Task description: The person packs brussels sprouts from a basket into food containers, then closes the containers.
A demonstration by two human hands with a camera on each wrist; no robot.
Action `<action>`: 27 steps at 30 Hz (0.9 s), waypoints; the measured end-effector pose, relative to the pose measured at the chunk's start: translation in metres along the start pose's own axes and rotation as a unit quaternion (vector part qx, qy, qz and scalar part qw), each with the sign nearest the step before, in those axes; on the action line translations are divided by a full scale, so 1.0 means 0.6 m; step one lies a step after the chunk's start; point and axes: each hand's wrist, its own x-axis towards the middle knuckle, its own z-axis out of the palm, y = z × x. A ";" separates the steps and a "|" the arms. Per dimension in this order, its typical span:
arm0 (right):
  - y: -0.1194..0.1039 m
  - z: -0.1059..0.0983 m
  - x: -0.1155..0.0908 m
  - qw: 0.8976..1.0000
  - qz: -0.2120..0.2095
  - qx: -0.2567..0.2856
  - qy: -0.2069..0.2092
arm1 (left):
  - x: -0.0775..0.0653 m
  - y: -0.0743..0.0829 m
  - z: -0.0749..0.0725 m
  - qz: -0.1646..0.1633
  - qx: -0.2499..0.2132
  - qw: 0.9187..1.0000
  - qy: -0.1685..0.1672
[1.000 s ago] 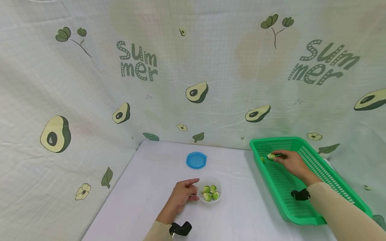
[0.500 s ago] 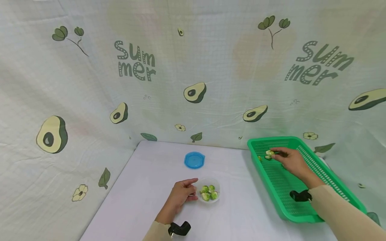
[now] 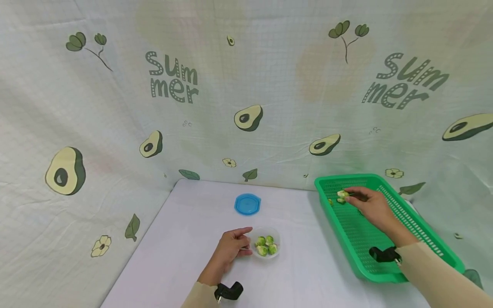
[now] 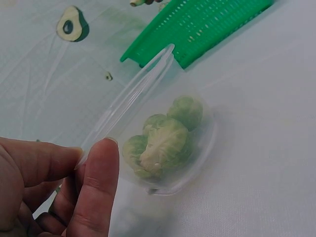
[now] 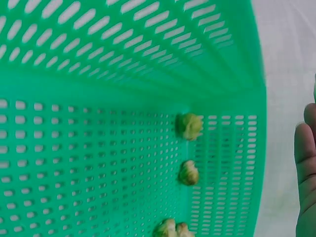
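My left hand (image 3: 231,246) pinches the near-left rim of a small clear plastic bowl (image 4: 205,160), which stands on the table. Several Brussels sprouts (image 4: 165,143) lie inside it, visible through its wall. At the right, my right hand (image 3: 373,209) is over the far end of a green plastic basket (image 3: 348,244), holding a Brussels sprout (image 3: 342,193) between thumb and fingers. Close below that one sits another sprout (image 3: 340,200). In the right wrist view, more sprouts (image 5: 189,126) lie along the basket's end wall, while only the edge of the right hand (image 5: 307,168) shows.
Behind the bowl a blue lid (image 3: 247,204) lies flat on the white-covered table (image 3: 192,239). A printed cloth (image 3: 215,141) hangs behind and to the left, meeting the table's back edge. The basket's raised slotted walls surround the right hand's area.
The right hand has raised its Brussels sprout slightly, and another sprout shows beneath it. The left hand keeps its hold on the bowl. The head view has shifted a little.
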 end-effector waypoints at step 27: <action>-0.054 0.043 -0.024 0.997 -0.032 0.071 0.007 | 0.000 -0.003 -0.003 -0.001 0.006 1.000 0.004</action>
